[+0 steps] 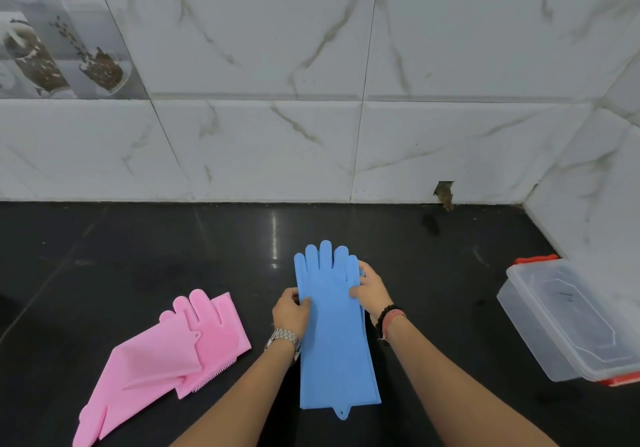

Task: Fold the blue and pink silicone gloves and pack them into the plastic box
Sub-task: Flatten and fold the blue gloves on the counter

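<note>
The blue silicone gloves (332, 325) lie flat and stacked on the black counter, fingers pointing toward the wall, cuff toward me. My left hand (290, 313) pinches the left edge at the palm. My right hand (369, 289) grips the right edge near the thumb side. The pink silicone gloves (166, 353) lie crossed over each other at the left, one showing its bristles. The clear plastic box (568, 322) with red clips stands at the right, its lid on.
The black counter (138, 245) meets a white marble-tiled wall (277, 148) at the back and a side wall at the right, just behind the box. A small hole shows in the wall near the corner.
</note>
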